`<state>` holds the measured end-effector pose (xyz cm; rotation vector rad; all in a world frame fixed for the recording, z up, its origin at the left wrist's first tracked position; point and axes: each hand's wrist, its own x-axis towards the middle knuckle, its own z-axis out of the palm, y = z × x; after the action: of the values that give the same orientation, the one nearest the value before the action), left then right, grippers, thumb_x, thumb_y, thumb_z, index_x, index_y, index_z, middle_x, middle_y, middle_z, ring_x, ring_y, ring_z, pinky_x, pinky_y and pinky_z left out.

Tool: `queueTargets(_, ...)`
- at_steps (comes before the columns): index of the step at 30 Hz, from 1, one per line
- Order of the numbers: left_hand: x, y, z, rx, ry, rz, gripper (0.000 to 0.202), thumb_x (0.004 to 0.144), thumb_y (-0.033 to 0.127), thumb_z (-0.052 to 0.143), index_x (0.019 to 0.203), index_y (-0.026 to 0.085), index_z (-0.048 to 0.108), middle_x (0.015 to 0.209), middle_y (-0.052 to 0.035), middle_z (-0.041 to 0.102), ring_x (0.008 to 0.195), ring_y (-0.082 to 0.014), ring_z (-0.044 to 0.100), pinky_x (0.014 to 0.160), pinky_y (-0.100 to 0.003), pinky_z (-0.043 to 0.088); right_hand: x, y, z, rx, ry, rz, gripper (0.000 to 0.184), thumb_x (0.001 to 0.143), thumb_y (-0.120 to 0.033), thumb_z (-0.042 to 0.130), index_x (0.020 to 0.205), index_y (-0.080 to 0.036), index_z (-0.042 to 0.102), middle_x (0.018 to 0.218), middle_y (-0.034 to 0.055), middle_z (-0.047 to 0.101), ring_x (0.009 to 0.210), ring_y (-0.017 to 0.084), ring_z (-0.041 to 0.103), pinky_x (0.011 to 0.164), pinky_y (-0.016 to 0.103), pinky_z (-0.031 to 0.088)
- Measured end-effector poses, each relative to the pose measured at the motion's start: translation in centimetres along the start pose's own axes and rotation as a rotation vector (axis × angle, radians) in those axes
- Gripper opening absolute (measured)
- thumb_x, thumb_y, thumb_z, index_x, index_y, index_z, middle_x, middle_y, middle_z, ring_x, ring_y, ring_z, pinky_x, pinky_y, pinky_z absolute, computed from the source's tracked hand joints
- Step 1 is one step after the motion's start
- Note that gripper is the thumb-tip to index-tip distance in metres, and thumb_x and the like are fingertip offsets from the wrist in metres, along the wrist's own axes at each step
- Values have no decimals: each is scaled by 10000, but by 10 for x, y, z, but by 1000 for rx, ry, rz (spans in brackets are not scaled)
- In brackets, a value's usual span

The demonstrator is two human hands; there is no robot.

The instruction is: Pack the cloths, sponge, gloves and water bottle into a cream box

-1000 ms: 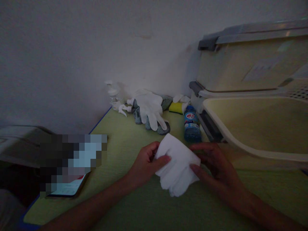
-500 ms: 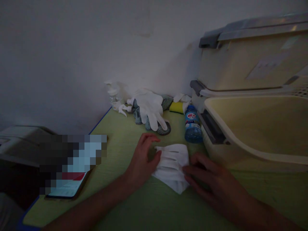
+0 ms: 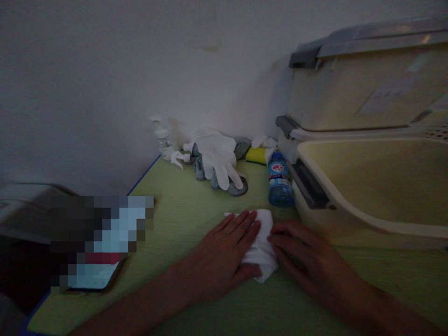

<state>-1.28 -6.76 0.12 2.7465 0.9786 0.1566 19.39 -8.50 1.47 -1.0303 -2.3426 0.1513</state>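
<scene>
A folded white cloth (image 3: 262, 247) lies on the green table top (image 3: 182, 210) in front of me. My left hand (image 3: 224, 256) rests flat on its left part, fingers stretched out and pressing down. My right hand (image 3: 304, 256) lies on the table against the cloth's right edge, fingers extended and touching it. Most of the cloth is hidden under my left hand.
A small blue bottle (image 3: 280, 179) stands just behind the cloth. White gloves (image 3: 219, 156) lie on a grey rag near the wall, beside a yellow sponge (image 3: 256, 155) and a spray bottle (image 3: 163, 137). A large beige bin (image 3: 378, 182) fills the right. A phone (image 3: 96, 277) lies at left.
The cloth was held up between both hands, then came down onto the table. My left hand has moved onto it and flattened it; the right hand stays at its right edge.
</scene>
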Motion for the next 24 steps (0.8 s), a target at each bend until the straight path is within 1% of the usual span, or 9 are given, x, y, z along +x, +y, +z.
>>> queueTargets(2,0,1,-3,-2,-38,3,666,906,497,354,1428,118,190,1516,-132,148,1404,-224,118,1140,-404,148,0,1,2,-8,-14,30,216,843,-94,414,789,-159,613,816,81,605,723,165,604,640,294,540)
queueTargets(5,-2,1,-5,-15,-73,21,670,909,492,347,1435,117,169,1523,-118,113,1407,-215,89,1144,-392,127,-1,4,6,-71,-19,90,151,822,-127,467,906,-147,592,867,94,605,768,193,611,675,349,545)
queueTargets(10,-5,2,-6,-108,-42,41,691,894,472,410,1441,134,155,1522,-117,123,1409,-219,84,1145,-426,123,-3,5,10,-89,-94,176,374,811,-266,545,1153,-130,478,1020,142,602,925,254,605,783,452,523)
queueTargets(12,-5,0,-9,-190,-48,47,662,895,452,418,1431,129,201,1515,-126,164,1408,-225,103,1143,-443,125,-4,5,10,-62,-101,193,409,818,-269,538,1193,-137,443,1058,149,591,962,255,597,812,461,510)
queueTargets(14,-5,-3,-11,-313,-21,33,521,920,389,388,1381,151,341,1499,-114,252,1398,-216,170,1137,-433,167,-5,6,11,-32,-104,201,403,824,-265,532,1199,-150,438,1080,147,582,983,252,591,828,464,502)
queueTargets(16,-3,-9,-11,-435,87,-27,391,931,303,367,1285,179,479,1451,-106,360,1357,-203,287,1111,-412,247,-5,7,11,-9,-112,217,387,830,-273,530,1192,-163,448,1080,139,578,978,248,592,829,461,500)
queueTargets(19,1,-20,-8,-498,265,-171,368,882,229,449,1243,183,499,1361,-124,448,1264,-216,406,1061,-420,324,-7,7,10,-1,-116,236,381,830,-285,538,1185,-169,462,1066,130,572,960,246,591,819,456,503)
queueTargets(21,3,-26,-7,-480,274,-232,419,831,226,523,1244,177,481,1294,-127,496,1208,-234,444,1036,-441,342,-7,6,9,4,-117,227,356,820,-266,552,1155,-167,485,1035,119,563,926,236,591,794,434,512)
queueTargets(24,5,-29,-11,-465,199,-296,452,763,233,598,1201,161,510,1208,-120,547,1144,-255,479,1005,-451,355,-5,2,6,53,-134,159,206,830,-183,526,1035,-174,551,960,89,546,852,189,582,736,345,519)
